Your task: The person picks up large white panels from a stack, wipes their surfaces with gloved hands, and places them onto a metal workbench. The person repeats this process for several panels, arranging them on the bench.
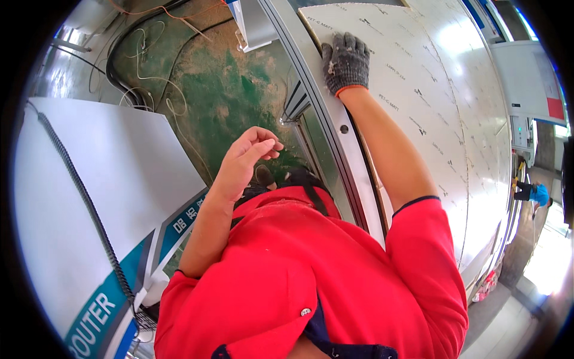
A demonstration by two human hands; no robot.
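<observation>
Panel [412, 90] with white printed facing lies beside a metal rail [327, 107], the gloved right hand [347, 63] palm-down near its edge, thumb apart; uneven pushing could skew it. Bare left hand [254, 149] curls loosely, nothing visible in it, above green floor [227, 90].

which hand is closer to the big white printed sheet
Right. The gloved right hand rests on the white printed sheet, near its left edge; the bare left hand is off the sheet, to the left of the metal rail.
</observation>
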